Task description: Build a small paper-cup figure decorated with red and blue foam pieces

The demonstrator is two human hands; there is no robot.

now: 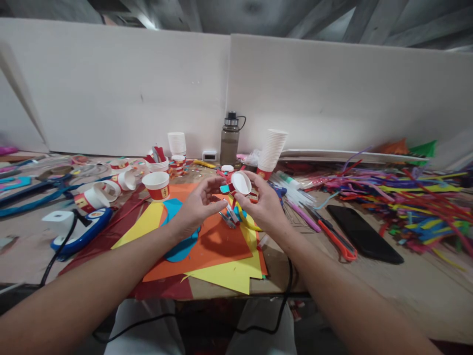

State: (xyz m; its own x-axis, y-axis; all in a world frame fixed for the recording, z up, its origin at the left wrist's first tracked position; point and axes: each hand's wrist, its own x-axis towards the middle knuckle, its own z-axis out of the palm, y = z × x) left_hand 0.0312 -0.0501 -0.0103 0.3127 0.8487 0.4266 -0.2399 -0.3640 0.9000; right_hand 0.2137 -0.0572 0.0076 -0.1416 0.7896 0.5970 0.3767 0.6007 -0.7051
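Observation:
My right hand (266,199) grips a small paper cup (242,183) between thumb and fingers. The cup is tilted, its white round end facing me, with red strips and a teal piece (224,189) at its left side. Close by on the left is my left hand (199,204), thumb and fingers apart, seemingly holding nothing. Below the hands, a small silver and white tool (229,217), its kind unclear, appears over orange paper (221,244). Yellow paper (229,277) and a blue paper cutout (181,246) lie there too.
Several paper cups, one upright (156,185), stand or lie leftward, near a blue-white corded device (83,231). Behind are a bottle (229,140) and a cup stack (272,150). Rightward lie a red utility knife (338,240), a black phone (364,232) and colourful pipe cleaners (417,197).

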